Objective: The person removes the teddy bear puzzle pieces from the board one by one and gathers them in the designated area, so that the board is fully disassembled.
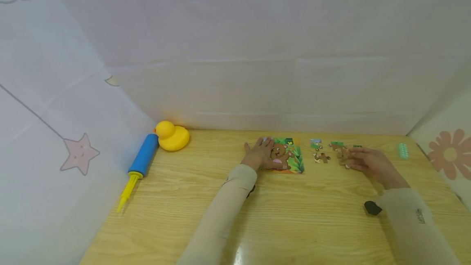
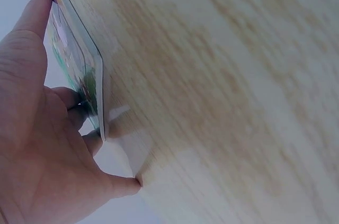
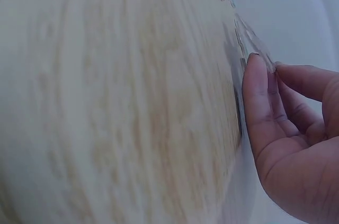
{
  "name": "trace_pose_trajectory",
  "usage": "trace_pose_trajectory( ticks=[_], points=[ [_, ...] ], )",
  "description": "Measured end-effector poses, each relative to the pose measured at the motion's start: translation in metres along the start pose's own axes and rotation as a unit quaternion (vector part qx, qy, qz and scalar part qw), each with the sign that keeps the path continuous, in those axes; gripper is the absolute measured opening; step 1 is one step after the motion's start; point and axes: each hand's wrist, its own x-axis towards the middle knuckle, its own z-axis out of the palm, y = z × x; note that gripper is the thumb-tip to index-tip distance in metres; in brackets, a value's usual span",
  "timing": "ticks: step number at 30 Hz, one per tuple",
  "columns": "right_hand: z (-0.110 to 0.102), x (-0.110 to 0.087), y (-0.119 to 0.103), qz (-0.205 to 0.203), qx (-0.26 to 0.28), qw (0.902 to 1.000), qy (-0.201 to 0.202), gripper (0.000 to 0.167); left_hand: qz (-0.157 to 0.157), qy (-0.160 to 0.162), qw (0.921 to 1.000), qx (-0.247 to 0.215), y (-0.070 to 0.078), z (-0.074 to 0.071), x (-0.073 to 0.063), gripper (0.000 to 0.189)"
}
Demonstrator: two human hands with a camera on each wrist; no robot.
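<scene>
A jigsaw puzzle [image 1: 294,156] with a brown bear on green leaves lies flat on the wooden table. My left hand [image 1: 259,155] rests spread over its left side, covering that part. In the left wrist view, fingers touch the near edge of the puzzle [image 2: 98,75], and one fingertip [image 2: 136,182] presses on the table beside its corner. To the right, my right hand [image 1: 375,166] pinches a brown puzzle piece [image 1: 345,155]. The right wrist view shows this thin piece [image 3: 258,45] tilted up from the table between thumb and fingers.
Several loose puzzle pieces [image 1: 321,158] lie between the puzzle and my right hand. A pale green bumpy object [image 1: 403,151] sits at the far right. A yellow rubber duck [image 1: 174,137] and a blue and yellow hand pump [image 1: 143,156] are on the left, beside the curtain walls.
</scene>
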Motion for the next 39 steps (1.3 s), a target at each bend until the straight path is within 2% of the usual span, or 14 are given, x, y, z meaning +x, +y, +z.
trace_pose_trajectory(
  ticks=[6, 18, 25, 30, 39],
  points=[
    [0.004, 0.0, -0.001, -0.011, -0.036, 0.9992, -0.012, 0.063, -0.01, -0.001, 0.9999, 0.0, 0.001, 0.001, 0.001, 0.107],
    [0.003, 0.007, -0.001, -0.005, -0.088, 0.9961, -0.003, 0.058, 0.005, -0.001, 0.9999, -0.01, 0.001, -0.004, -0.006, 0.108],
    [0.003, 0.007, -0.005, -0.021, -0.17, 0.9852, -0.006, 0.063, 0.003, 0.001, 0.9999, -0.013, 0.001, -0.002, -0.003, 0.108],
    [0.006, 0.003, -0.013, -0.016, -0.21, 0.9775, -0.002, 0.068, 0.0, -0.001, 0.9999, -0.014, 0.0, 0.0, 0.0, 0.108],
    [0.0, -0.004, -0.016, -0.027, -0.201, 0.9791, 0.001, 0.063, -0.003, 0.001, 0.9998, -0.02, 0.0, 0.003, 0.001, 0.109]
  ],
)
